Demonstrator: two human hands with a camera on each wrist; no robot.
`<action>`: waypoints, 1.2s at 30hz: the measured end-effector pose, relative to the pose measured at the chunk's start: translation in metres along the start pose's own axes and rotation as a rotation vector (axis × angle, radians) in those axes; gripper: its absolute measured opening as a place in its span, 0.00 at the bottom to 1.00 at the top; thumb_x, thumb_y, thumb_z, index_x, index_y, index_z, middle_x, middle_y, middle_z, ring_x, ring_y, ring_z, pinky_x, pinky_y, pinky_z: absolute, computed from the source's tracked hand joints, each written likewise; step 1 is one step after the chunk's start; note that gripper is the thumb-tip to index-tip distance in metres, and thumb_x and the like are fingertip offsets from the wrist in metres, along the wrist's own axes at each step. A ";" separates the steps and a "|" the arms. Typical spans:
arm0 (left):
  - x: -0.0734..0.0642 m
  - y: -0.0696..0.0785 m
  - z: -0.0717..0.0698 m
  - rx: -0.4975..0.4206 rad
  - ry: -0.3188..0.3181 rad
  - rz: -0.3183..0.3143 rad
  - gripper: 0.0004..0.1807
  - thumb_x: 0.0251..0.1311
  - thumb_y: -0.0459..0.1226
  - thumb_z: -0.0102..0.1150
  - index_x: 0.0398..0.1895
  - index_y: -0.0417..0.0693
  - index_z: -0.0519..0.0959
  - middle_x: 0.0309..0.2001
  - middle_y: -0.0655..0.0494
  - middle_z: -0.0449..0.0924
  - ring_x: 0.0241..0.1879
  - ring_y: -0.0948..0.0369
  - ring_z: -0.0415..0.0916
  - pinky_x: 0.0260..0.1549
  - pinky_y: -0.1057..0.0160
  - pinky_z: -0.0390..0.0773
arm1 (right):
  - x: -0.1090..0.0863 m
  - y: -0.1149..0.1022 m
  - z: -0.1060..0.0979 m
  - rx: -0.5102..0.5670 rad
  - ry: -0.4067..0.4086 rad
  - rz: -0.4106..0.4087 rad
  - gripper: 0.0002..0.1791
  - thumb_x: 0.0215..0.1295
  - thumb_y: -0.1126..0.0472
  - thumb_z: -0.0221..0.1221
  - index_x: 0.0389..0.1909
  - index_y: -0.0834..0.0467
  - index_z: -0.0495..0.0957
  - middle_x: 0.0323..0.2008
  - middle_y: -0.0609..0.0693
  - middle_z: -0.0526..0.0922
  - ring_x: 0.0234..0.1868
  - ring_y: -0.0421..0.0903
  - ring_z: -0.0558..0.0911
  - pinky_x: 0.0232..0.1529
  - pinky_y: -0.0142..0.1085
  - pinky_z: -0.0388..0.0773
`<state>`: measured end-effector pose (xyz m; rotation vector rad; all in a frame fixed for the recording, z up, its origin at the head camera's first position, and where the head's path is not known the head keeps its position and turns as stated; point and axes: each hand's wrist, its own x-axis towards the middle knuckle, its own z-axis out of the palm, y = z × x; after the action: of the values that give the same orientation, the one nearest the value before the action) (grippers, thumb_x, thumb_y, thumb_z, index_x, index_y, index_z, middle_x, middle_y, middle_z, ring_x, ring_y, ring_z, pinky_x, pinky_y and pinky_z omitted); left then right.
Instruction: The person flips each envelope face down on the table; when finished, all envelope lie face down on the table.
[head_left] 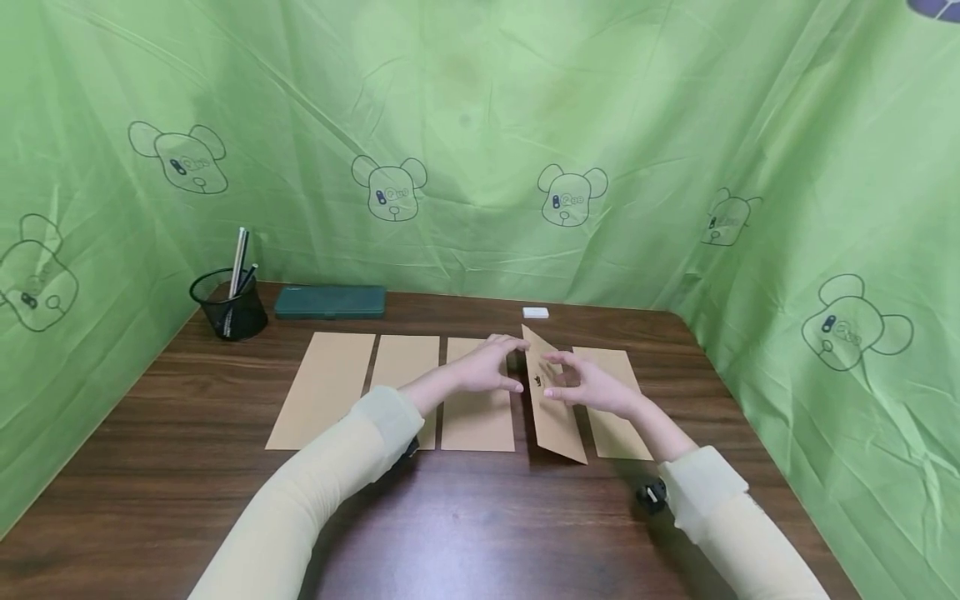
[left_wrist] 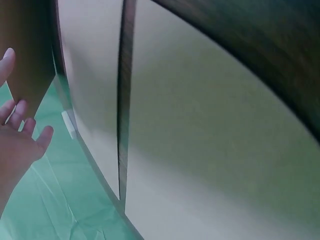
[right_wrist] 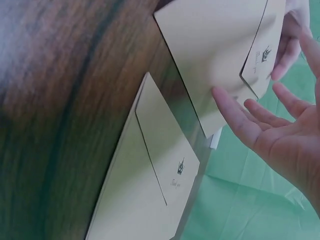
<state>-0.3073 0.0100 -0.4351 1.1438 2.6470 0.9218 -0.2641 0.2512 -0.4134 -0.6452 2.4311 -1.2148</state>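
A kraft-brown envelope (head_left: 553, 408) stands tilted on the dark wooden table, its left long edge raised; small print shows on its face. At its far left corner, my left hand (head_left: 483, 367) touches the edge with its fingertips, the thumb spread apart. On the printed side is my right hand (head_left: 592, 385), its fingers extended towards the face; the right wrist view shows these fingers (right_wrist: 235, 112) against or just before the paper. Flat to the right lies another envelope (right_wrist: 150, 165), with a flap and print. Left of the tilted one, plain envelopes (head_left: 476, 417) lie in a row.
Behind the row are a dark green case (head_left: 330, 302) and a small white block (head_left: 535, 313). A black mesh pen cup (head_left: 232, 310) with pens stands at the back left. A green curtain (head_left: 480, 108) borders the table (head_left: 450, 533) at the back and sides.
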 end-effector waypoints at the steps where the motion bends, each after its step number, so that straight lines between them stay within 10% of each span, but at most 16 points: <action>1: 0.000 0.001 0.000 -0.024 0.001 -0.005 0.43 0.51 0.44 0.69 0.69 0.44 0.60 0.66 0.52 0.65 0.68 0.54 0.55 0.68 0.55 0.54 | -0.002 -0.005 0.001 -0.005 0.002 0.007 0.40 0.60 0.56 0.64 0.70 0.59 0.56 0.68 0.63 0.61 0.61 0.64 0.70 0.44 0.44 0.80; 13: 0.002 0.010 -0.002 -0.239 0.001 0.045 0.45 0.53 0.40 0.68 0.71 0.44 0.53 0.66 0.52 0.67 0.69 0.55 0.56 0.69 0.53 0.52 | -0.002 -0.012 0.002 0.059 0.007 0.037 0.42 0.61 0.53 0.63 0.71 0.50 0.51 0.69 0.64 0.56 0.53 0.61 0.77 0.43 0.53 0.79; 23: 0.005 0.009 0.006 -0.198 -0.069 0.154 0.41 0.54 0.32 0.65 0.69 0.39 0.55 0.68 0.48 0.62 0.69 0.56 0.56 0.69 0.58 0.52 | -0.007 -0.020 -0.003 0.132 0.003 0.045 0.39 0.64 0.57 0.60 0.71 0.47 0.49 0.67 0.66 0.55 0.56 0.64 0.73 0.37 0.55 0.80; 36: 0.002 0.007 0.010 -0.156 -0.094 0.085 0.42 0.54 0.34 0.65 0.71 0.43 0.54 0.70 0.50 0.59 0.70 0.55 0.54 0.69 0.58 0.52 | -0.013 -0.022 -0.020 -0.049 0.107 0.082 0.32 0.62 0.62 0.58 0.65 0.51 0.57 0.64 0.67 0.60 0.34 0.53 0.81 0.27 0.47 0.81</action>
<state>-0.3013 0.0199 -0.4384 1.2381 2.4223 1.0407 -0.2576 0.2600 -0.3824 -0.5003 2.5552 -1.1885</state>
